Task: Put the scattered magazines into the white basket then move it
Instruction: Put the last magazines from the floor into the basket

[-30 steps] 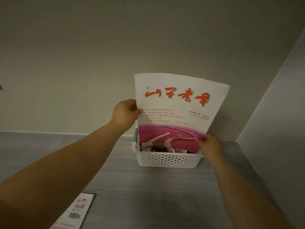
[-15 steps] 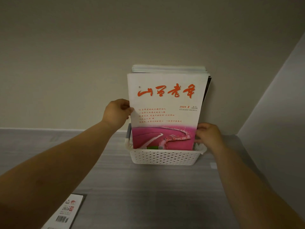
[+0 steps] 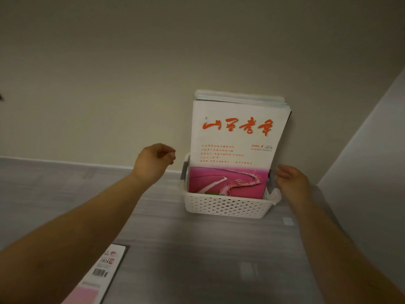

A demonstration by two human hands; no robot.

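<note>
since half a second ago our left hand (image 3: pixel 153 163) has let go of the magazine (image 3: pixel 235 148), which now stands upright in the white basket (image 3: pixel 225 206) against the wall. left fingers loosely curled, empty; right hand (image 3: pixel 291 183) beside the basket, fingers spread. another magazine (image 3: pixel 98 275) lies on the grey desk (image 3: pixel 197 260).

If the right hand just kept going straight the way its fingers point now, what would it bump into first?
Most likely the right edge of the front magazine standing in the white basket. The right hand is open, fingers aimed leftward at it, just above the basket's right rim. Depth is unclear, so it may catch that rim first.
</note>
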